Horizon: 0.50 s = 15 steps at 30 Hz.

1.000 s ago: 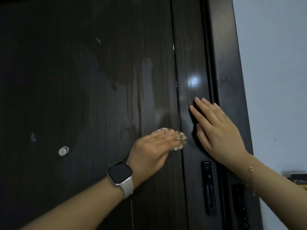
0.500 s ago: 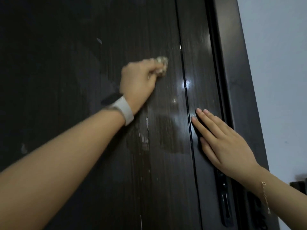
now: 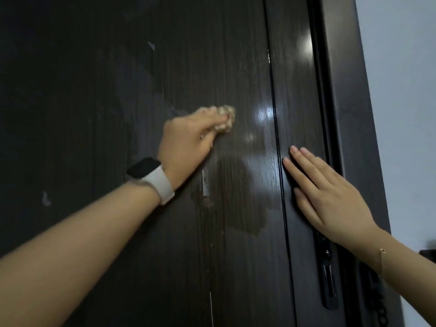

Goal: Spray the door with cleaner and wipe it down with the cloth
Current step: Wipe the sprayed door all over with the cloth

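A dark wood-grain door fills most of the view, with wet streaks and a damp patch near its middle. My left hand grips a small bunched beige cloth and holds it against the door panel, left of the vertical groove. My right hand rests flat on the door's right strip, fingers straight and pointing up-left. No spray bottle is in view.
A black lock and handle plate sits low on the door's right strip, below my right hand. The dark door frame runs along the right, with a pale wall beyond it.
My left hand swept the cloth up the door from beside the groove, then came slightly down and right. The right hand stayed flat on the right strip.
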Motion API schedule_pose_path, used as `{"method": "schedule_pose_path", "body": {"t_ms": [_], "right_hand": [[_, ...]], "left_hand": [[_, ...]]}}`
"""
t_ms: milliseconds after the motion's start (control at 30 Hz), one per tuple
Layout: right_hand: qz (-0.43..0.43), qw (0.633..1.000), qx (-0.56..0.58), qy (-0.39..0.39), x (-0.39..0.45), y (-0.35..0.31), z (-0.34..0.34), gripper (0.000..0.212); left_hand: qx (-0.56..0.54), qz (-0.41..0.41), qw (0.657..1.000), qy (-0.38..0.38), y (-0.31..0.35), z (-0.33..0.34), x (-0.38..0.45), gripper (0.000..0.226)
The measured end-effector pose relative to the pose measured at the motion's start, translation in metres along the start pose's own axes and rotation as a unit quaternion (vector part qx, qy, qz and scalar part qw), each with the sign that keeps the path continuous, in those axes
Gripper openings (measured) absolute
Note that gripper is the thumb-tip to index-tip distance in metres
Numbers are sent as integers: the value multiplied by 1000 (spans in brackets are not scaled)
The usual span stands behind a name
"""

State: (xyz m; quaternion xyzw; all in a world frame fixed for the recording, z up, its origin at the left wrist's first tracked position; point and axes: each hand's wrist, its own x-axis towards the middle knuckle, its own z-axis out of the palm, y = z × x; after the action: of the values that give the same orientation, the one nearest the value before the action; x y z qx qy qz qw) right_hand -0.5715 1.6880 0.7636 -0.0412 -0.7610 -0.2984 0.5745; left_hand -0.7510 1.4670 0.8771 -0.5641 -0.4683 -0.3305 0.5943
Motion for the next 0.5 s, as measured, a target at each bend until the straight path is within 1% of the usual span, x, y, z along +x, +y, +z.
{"method": "schedule_pose_path", "body": {"t_ms": [67, 167, 233, 300, 367, 433, 500], "right_hand": [[10, 1000, 4, 9, 1, -3, 0, 54], [70, 995, 63, 26, -2, -25, -1, 54], [57, 996, 69, 25, -10, -46, 4, 54], [28, 998, 58, 28, -17, -57, 8, 52], [45, 995, 78, 37, -18, -57, 7, 50], [61, 992, 103, 26, -20, -56, 4, 50], [52, 993, 107, 15, -27, -58, 4, 50]], "left_hand": [[24, -20, 999, 19, -4, 0, 13, 26], [16, -27, 999, 6, 10, 3, -11, 28], [6, -21, 1000, -23, 22, 4, -48, 32], [-9, 10, 999, -51, 37, 4, -91, 35], [-22, 43, 995, -84, 49, 2, -134, 36], [-29, 61, 990, -125, 57, -1, -172, 35], [-41, 80, 983, -161, 63, -7, -195, 32]]}}
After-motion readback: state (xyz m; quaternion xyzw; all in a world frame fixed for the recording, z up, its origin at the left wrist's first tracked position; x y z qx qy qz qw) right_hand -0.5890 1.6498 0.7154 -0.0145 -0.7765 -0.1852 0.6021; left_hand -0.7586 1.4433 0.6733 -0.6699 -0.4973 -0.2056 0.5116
